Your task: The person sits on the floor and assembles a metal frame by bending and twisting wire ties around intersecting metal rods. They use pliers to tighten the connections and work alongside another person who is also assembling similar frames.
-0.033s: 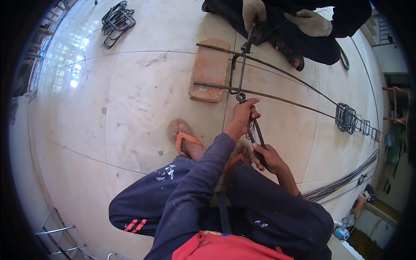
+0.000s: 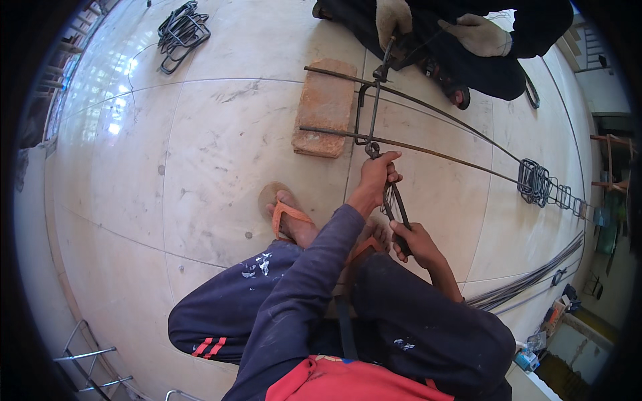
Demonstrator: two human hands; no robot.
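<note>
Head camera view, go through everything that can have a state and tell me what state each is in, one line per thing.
left hand: closed around the top of the pincers, at the tie point.
right hand: closed on the pincer handles.
pincers: held in both hands, head at the rebar.
rebar rods: lying across the brick, raised off the floor.
brick: flat on the floor.
square stirrup: upright between the rods.
stirrup pile: loose on the floor.
co-worker's gloved hands: one grips the stirrup top.

Dark pincers [image 2: 396, 208] point up toward a rusty steel rod [image 2: 428, 149] that runs across the floor, one end resting on a brick. A rectangular wire stirrup [image 2: 367, 110] stands upright at that rod.
</note>
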